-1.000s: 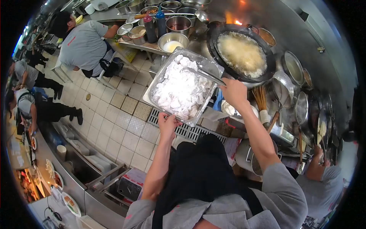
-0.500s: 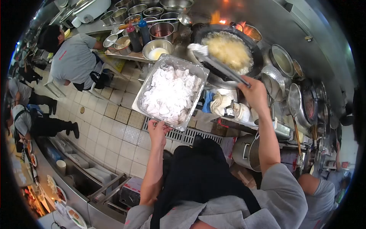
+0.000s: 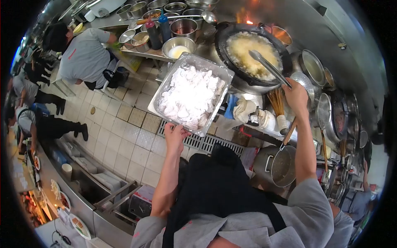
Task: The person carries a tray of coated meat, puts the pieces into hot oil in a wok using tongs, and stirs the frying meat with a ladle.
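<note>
R hand (image 3: 295, 96) has snug grip on tongs (image 3: 271, 69), pointing far-left over wok (image 3: 222, 48); can't tell tips' load from here. Tray (image 3: 209, 66) w/ floury lumps (image 3: 190, 94) lies left, L hand (image 3: 175, 136) holding near edge.

Commercial kitchen, one: wok (image 3: 222, 46) of bubbling oil (image 3: 244, 46) beside open flame (image 3: 249, 22); metal pots (image 3: 184, 34) crowding a bench (image 3: 154, 53); plates (image 3: 86, 234) of food (image 3: 78, 223); grated floor drain (image 3: 200, 143); tiled floor (image 3: 133, 151); several people (image 3: 84, 53) in matching grey shirts (image 3: 70, 64).

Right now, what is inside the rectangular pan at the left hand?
The pan holds a heap of pieces with a powdery white coating. The heap hides the pan's bottom, and the coating hides what the pieces are.
</note>
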